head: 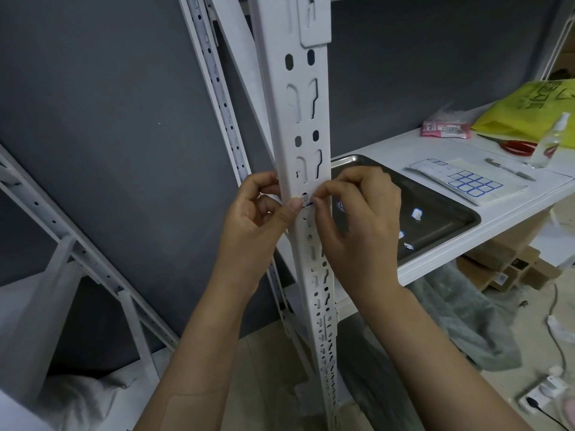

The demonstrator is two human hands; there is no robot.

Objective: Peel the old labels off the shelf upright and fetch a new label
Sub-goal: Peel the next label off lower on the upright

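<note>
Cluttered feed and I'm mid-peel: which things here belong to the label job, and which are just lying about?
Job: shelf upright, gripped by the left hand; old label, pinched by the right hand; sheet of new labels; steel tray holding peeled scraps.

Lying about: red scissors; spray bottle; pen; yellow bag; pink packet.

The tray [448, 225] sits on the shelf [404, 144] right of the upright [298, 119]; the label sheet [466, 181] lies beyond it, scissors [516, 146] farther back.
</note>
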